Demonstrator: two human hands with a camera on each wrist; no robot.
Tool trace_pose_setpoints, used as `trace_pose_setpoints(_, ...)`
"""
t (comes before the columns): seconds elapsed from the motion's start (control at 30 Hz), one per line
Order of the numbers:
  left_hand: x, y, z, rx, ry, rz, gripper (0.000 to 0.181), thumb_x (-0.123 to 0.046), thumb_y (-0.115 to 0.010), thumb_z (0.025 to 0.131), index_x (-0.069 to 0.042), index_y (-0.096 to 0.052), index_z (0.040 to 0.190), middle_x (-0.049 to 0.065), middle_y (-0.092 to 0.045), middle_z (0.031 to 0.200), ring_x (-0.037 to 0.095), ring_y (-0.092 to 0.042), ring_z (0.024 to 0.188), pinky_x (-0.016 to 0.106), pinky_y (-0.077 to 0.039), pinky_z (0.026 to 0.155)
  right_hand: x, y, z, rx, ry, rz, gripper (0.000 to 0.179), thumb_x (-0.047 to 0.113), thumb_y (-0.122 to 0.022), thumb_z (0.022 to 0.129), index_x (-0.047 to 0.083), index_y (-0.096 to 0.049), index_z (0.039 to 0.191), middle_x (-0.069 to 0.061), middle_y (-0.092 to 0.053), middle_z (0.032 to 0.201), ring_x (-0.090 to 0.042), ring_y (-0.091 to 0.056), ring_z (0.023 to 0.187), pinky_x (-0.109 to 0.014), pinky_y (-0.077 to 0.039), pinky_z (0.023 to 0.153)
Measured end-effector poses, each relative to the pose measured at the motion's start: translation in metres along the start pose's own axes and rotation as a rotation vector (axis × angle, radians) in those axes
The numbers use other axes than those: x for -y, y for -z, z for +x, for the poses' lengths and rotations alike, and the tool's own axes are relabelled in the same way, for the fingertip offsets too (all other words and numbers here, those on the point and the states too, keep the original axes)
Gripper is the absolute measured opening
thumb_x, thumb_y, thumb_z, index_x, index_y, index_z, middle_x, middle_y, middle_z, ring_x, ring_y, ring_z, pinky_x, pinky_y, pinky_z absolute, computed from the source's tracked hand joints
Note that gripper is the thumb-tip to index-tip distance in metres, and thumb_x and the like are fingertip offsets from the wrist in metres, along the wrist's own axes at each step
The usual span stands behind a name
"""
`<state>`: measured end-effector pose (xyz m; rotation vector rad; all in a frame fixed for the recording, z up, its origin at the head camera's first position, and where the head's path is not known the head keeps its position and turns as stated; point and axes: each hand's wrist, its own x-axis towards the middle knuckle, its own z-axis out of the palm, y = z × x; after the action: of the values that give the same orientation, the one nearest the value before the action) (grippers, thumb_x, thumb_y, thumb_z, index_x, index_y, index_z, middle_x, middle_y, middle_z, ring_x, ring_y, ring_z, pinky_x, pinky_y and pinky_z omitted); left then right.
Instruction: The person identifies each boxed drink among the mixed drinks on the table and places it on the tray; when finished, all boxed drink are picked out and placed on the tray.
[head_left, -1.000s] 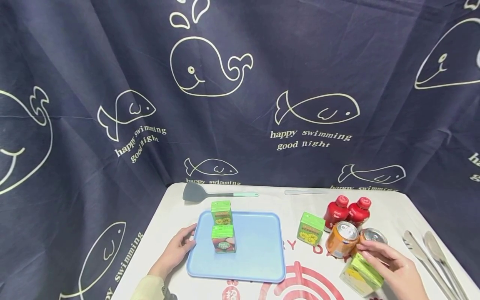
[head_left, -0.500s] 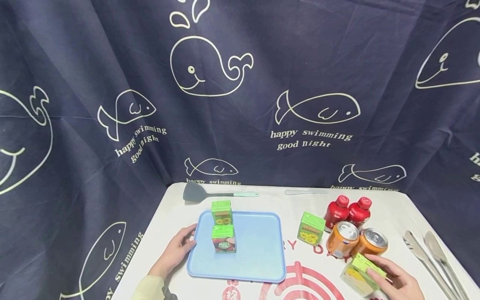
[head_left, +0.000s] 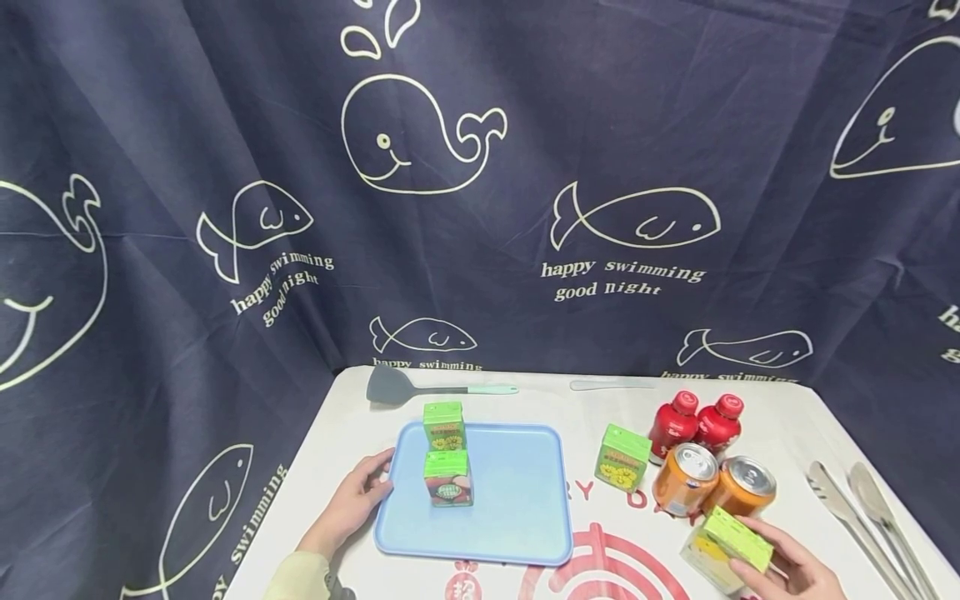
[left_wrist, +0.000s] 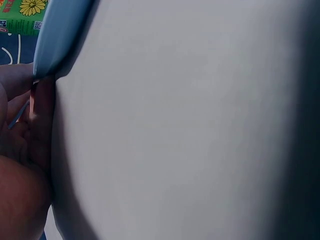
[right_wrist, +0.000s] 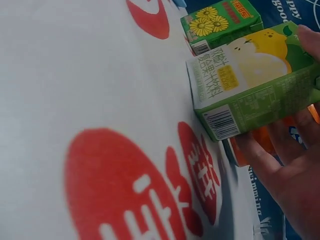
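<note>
Handling is being judged as part done: 2 green cartons, a front carton (head_left: 448, 485) and a rear carton (head_left: 444, 425), are being borne by the blue tray (head_left: 517, 500), lower centre of the head frame, within the tray's left part. A yellow-green carton (head_left: 723, 548) is being gripped off the tray, lower right, in the right hand (head_left: 801, 570), fingers clamped on its opposite sides; whether it is being held clear of the surface cannot be told. The tray's left rim is being pinched in the left hand (head_left: 351, 502), fingers together on it. Outside the tray, right of centre, 1 loose green carton (head_left: 622, 458) is being seen standing unheld; farther right, 2 orange cans (head_left: 686, 479) and 2 red bottles (head_left: 672, 427) are being noted, also off the tray. All are being supported by a white tabletop (head_left: 551, 406) printed with red marks. A grey-headed spatula (head_left: 389, 386) and a pale utensil (head_left: 611, 384) are being recorded along its far edge, metal utensils (head_left: 870, 492) at lower right. The background is being filled by a dark blue curtain (head_left: 517, 100), patterned with whale and fish outlines and "happy swimming good night".
</note>
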<state>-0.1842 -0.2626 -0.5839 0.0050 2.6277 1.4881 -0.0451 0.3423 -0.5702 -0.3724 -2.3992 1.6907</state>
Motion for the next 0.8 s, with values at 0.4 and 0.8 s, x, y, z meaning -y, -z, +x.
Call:
trace_pose_setpoints(0.4, 0.0026, 0.0000, 0.0024, 0.015, 0.004, -0.007, 0.056, -0.012, -0.065, 0.101, -0.015, -0.051, 0.155, -0.001, -0.058, 0.127, 0.016, -0.055, 0.095, 0.038, -0.048, 0.096, -0.0018, -0.0044, -0.0007, -0.106, -0.016, -0.081, 0.062, 0.014, -0.089, 0.086, -0.003, -0.062, 0.140, 0.027, -0.068, 0.106, 0.007, -0.066, 0.090, -0.023, -0.059, 0.066)
trace_pose_setpoints(0.8, 0.0030, -0.0002, 0.0033, 0.011, 0.019, -0.008, 0.056, -0.011, -0.065, 0.101, -0.015, -0.050, 0.156, -0.002, -0.057, 0.126, 0.016, -0.056, 0.096, 0.035, -0.049, 0.094, 0.0031, -0.0067, 0.0001, -0.140, -0.048, -0.070, 0.063, 0.015, -0.089, 0.087, -0.004, -0.062, 0.140, 0.026, -0.069, 0.104, 0.008, -0.067, 0.088, -0.022, -0.059, 0.065)
